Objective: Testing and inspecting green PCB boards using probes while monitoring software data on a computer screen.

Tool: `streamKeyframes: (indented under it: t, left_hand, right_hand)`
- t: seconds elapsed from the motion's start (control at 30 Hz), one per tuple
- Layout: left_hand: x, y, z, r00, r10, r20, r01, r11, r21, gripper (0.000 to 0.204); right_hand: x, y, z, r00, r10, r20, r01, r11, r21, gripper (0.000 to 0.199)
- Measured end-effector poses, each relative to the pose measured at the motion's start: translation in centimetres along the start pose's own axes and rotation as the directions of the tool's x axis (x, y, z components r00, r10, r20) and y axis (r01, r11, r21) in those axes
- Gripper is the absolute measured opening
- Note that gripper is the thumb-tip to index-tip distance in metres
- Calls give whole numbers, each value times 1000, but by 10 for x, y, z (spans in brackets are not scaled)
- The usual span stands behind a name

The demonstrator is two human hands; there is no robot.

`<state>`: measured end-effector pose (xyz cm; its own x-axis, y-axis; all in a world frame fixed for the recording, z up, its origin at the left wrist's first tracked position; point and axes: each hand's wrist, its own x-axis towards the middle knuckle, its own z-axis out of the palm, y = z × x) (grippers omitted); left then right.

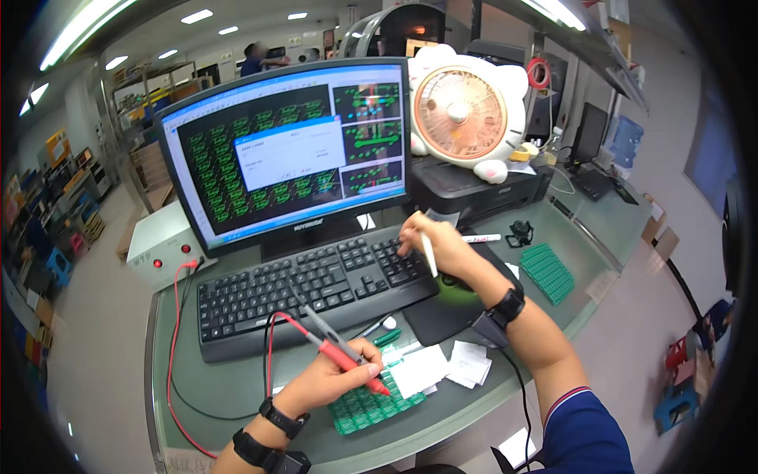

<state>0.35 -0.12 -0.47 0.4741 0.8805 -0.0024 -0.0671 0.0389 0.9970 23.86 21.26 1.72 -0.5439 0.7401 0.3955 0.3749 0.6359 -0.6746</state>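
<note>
My left hand (335, 378) is closed round a red test probe (339, 355) and a grey-black one (320, 322). Beneath it lies a green circuit board panel (363, 415), partly covered by the hand and a white paper slip (418, 370). My right hand (444, 246) is over the number pad of a black keyboard (276, 292), fingertips at the keys. A slim white pen-like stick (429, 254) is tucked in that hand, pointing down. Behind the keyboard, a monitor (288, 154) shows a green board layout with a white dialog box.
Left of the monitor sits a white box (162, 246) with red sockets and a red lead. A black mouse pad (442, 320) lies under my right forearm. Further right are another green panel (546, 272), a printer (482, 189) and a cat-shaped fan (466, 110). Cables trail across the table.
</note>
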Motion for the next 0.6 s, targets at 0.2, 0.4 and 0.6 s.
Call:
streamKeyframes:
  t: [0.2,0.4,0.6]
  left_hand:
    - [0,-2,0,1000,-2,-2,2,998,62,16]
    - [-1,-1,2,999,-33,2,33,999,34,16]
    - [0,-4,0,1000,5,11,-5,999,47,18]
  right_hand:
    - [11,12,17,969,-234,83,247,940,-234,10]
    - [18,21,10,976,-212,-59,166,885,-435,18]
    - [-3,14,3,991,-130,-14,122,957,-265,15]
